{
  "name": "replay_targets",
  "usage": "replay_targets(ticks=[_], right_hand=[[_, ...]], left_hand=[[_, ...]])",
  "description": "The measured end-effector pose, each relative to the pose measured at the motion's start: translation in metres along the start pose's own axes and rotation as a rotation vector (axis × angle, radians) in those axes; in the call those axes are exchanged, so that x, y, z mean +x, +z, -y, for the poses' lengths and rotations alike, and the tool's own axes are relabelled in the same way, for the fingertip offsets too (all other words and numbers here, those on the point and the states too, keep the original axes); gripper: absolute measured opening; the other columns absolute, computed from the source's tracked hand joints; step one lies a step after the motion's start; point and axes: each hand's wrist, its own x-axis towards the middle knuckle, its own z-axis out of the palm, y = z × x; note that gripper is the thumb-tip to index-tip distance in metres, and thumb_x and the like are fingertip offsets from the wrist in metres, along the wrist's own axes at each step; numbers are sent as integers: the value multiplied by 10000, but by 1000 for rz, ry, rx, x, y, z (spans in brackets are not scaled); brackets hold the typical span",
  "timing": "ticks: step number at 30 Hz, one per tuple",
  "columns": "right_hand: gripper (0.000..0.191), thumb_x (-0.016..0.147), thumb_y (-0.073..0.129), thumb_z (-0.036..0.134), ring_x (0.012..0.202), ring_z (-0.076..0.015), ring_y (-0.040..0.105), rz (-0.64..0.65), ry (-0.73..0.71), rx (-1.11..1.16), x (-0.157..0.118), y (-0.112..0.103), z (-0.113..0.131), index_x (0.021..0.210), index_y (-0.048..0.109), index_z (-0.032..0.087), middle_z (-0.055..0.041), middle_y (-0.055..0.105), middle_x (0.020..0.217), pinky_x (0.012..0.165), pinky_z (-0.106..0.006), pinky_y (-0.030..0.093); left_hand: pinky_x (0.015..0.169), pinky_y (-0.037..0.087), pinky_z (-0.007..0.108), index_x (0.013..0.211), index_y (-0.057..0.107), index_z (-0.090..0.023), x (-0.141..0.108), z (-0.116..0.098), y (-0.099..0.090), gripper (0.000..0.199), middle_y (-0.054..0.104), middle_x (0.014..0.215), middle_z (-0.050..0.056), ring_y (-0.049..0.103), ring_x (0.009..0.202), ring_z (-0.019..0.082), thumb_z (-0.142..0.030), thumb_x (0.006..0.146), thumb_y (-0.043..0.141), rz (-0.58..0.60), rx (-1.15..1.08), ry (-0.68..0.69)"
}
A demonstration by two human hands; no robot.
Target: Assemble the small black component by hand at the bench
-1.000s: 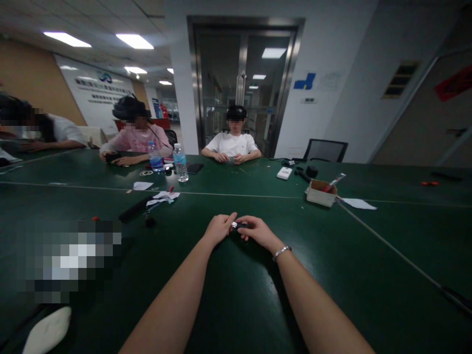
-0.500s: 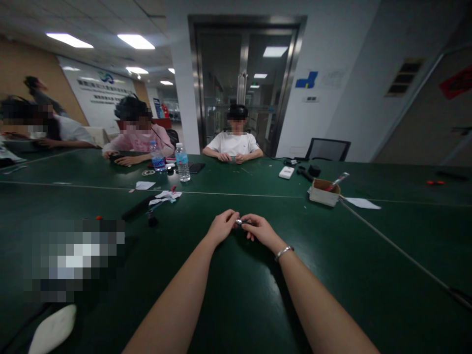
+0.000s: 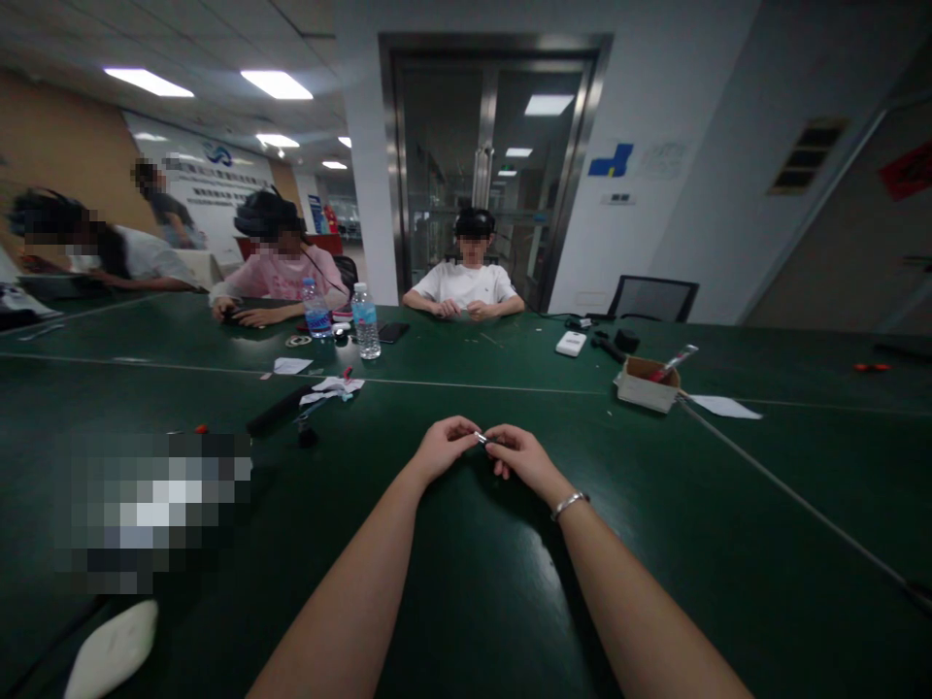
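Note:
A small silver and dark object (image 3: pixel 481 439) is held between my two hands, above the middle of the green table (image 3: pixel 466 582). My left hand (image 3: pixel 446 449) pinches its silver end with thumb and forefinger. From the other side, my right hand (image 3: pixel 520 456) grips the dark end, its lower fingers curled beneath. Most of the object is covered by my fingertips, and it is too small to identify.
Beyond my hands stand two water bottles (image 3: pixel 366 322), left of centre. Crumpled paper (image 3: pixel 333 390) and a black rod (image 3: pixel 278 412) lie at the left. A cardboard box (image 3: pixel 647 386) sits at the right. Several people (image 3: pixel 470 286) sit around the far side.
The view has shifted slightly, so most things appear a little further right. The silver part tilts more between my fingertips. At the back left, a standing person has moved right.

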Motion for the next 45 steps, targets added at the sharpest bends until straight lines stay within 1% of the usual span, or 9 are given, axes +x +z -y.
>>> replay_targets(ticks=[8, 11, 14, 19, 25, 30, 35, 42, 45], right_hand=[[290, 691, 685, 292, 417, -65, 529, -8, 5, 3, 1, 1, -1, 920, 585, 144, 41, 583, 604, 379, -169, 388], [296, 691, 687, 297, 418, -62, 523, -2, -3, -2, 0, 0, 0, 926, 589, 145, 45, 576, 602, 382, -170, 388], [304, 687, 696, 301, 433, -60, 526, 10, -11, 1, 0, 0, 0, 930, 594, 149, 41, 582, 629, 392, -172, 395], [328, 676, 715, 312, 463, -66, 535, 20, -29, -4, 1, -1, -2, 940, 600, 155, 33, 587, 661, 408, -179, 409], [332, 684, 715, 298, 501, -74, 546, 30, -42, -19, -1, 0, 0, 967, 605, 162, 20, 603, 699, 447, -195, 435], [331, 678, 721, 281, 513, -74, 544, 51, -44, -21, -4, 0, 4, 966, 611, 162, 18, 606, 702, 461, -196, 437], [306, 690, 708, 283, 510, -69, 542, 71, -35, -19, -5, 0, 7, 952, 608, 160, 20, 607, 700, 457, -187, 425], [332, 673, 724, 298, 508, -73, 544, 86, -47, -10, -4, 0, 6, 951, 603, 161, 17, 614, 717, 472, -203, 439], [311, 689, 708, 291, 501, -73, 546, 82, -43, -12, -2, 0, 4, 950, 599, 161, 27, 597, 691, 459, -196, 436]], left_hand=[[600, 433, 241, 863, 682, -135, 0, 1, -4, 297, 685, 801, 62, 592, 697, 136, -381, 699, 712, 7, 13, -13], [597, 420, 243, 849, 685, -130, -1, -1, -5, 314, 674, 768, 56, 573, 663, 127, -397, 687, 713, 4, 21, -40], [589, 408, 244, 800, 679, -125, -1, -2, -5, 315, 644, 704, 36, 537, 612, 111, -419, 688, 701, 4, 40, -68], [552, 373, 234, 718, 637, -129, 1, 0, -6, 356, 570, 613, 1, 485, 559, 99, -482, 691, 672, 5, 76, -72], [559, 363, 243, 645, 576, -146, 1, 1, -7, 424, 538, 565, -15, 479, 538, 108, -564, 707, 615, 10, 162, -79], [566, 364, 253, 625, 574, -153, 2, 4, -6, 486, 539, 553, -15, 501, 544, 125, -624, 736, 536, 14, 265, -98], [548, 347, 257, 597, 578, -155, 4, 7, -4, 515, 533, 524, -14, 489, 513, 123, -639, 753, 495, 2, 308, -88], [523, 323, 252, 550, 558, -160, 3, 7, -2, 561, 508, 488, -15, 452, 470, 113, -652, 786, 426, -9, 348, -100], [537, 334, 255, 552, 566, -160, 3, 6, -1, 589, 527, 494, -5, 471, 477, 120, -670, 793, 396, -20, 380, -108]])
